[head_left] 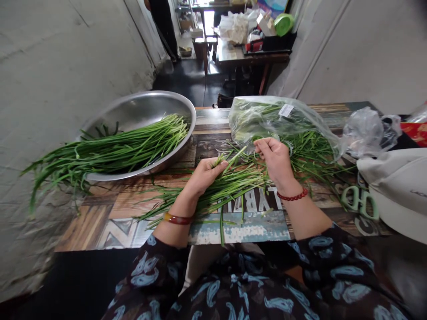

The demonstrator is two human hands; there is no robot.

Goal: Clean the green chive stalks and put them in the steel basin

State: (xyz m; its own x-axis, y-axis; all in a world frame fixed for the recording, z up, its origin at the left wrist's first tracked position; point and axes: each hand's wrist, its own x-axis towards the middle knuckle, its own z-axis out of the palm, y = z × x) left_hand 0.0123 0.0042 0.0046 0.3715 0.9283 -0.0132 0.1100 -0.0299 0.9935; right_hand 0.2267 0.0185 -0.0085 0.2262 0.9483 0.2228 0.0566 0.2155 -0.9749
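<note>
The loose bunch of green chives (213,193) lies on the table directly in front of the person, its long axis running from near, at the left forearm, to far, past the right hand. The left hand (203,175) is the nearer: its fingers are curled shut around the stems. The right hand (275,155) is raised at the bunch's far end, fingers half curled; whether it pinches a stem cannot be determined. A clear plastic bag (263,118) with more chives lies just beyond the right hand. A steel basin (143,106) holding a chive bundle (110,149) stands forward and left of the left hand. Green-handled scissors (360,204) lie right of the right hand.
</note>
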